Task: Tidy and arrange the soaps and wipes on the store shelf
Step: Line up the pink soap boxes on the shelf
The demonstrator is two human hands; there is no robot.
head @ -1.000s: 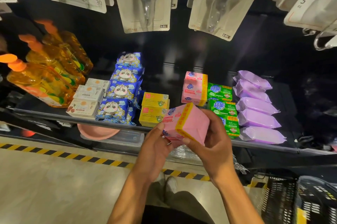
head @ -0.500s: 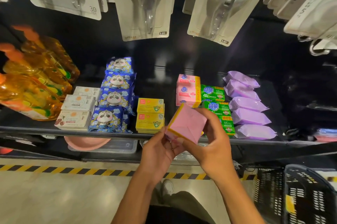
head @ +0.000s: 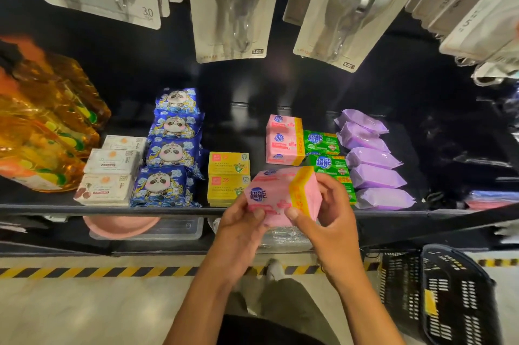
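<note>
Your left grip (head: 241, 222) and right grip (head: 331, 212) clasp the pink, yellow-banded wrapped soap pack (head: 276, 194), long axis crosswise; the matching pink soap stack (head: 283, 141) lies just beyond.

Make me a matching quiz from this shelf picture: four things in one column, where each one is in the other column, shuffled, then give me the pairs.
Things
1. nearest pink soap
2. purple wipes
3. orange bottles
4. basket

Places
A. on the floor, lower right
B. left end of the shelf
C. gripped by the left hand and right hand
D. just right of the green soaps

Pairs: 1-C, 2-D, 3-B, 4-A
</note>
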